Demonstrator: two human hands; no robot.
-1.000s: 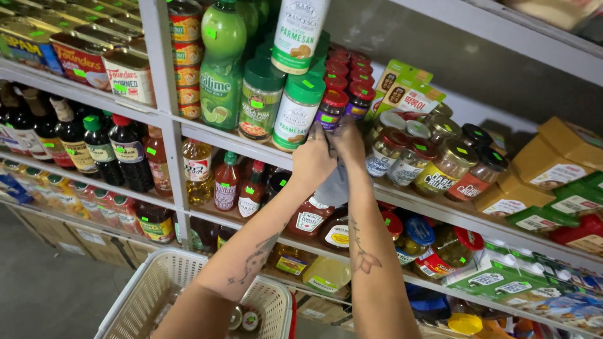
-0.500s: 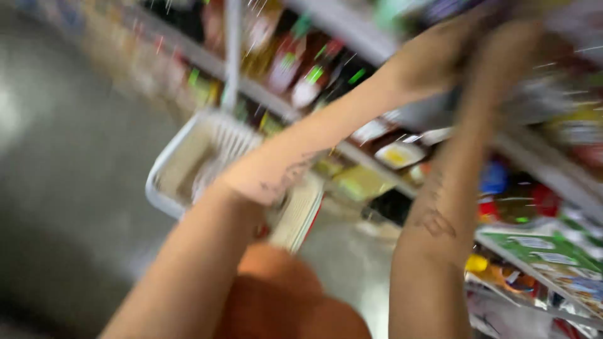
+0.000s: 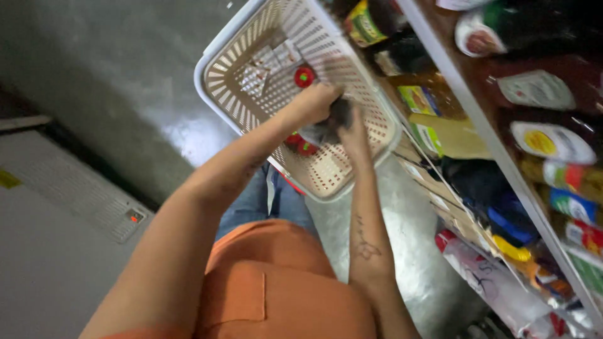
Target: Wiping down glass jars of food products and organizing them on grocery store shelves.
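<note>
We have both hands down inside the beige plastic basket (image 3: 248,47), which hangs low beside the shelf (image 3: 477,125) of bottles and jars. The left hand (image 3: 317,103) curls over the top of a small dark jar (image 3: 333,122), its fingers (image 3: 330,94) closed round it, while the right hand (image 3: 353,135) cups the jar's side from below — its fingers look wrapped on too, though motion blur hides just how tightly. The jar sits near the middle of the basket, just above the lattice floor, and we cannot tell whether it touches bottom.

To do this well, we judge that the jar should go down upright and slowly, with the lower hand taking the weight until the base rests flat. There are already things in there: a red-capped item (image 3: 304,76) near the far wall, pale flat packets (image 3: 267,66) beside it, and more red caps (image 3: 300,145) just under the left wrist (easy to knock). We should pick a bare patch of lattice between them, so that glass does not strike glass, and loosen the upper hand first — then the lower.
</note>
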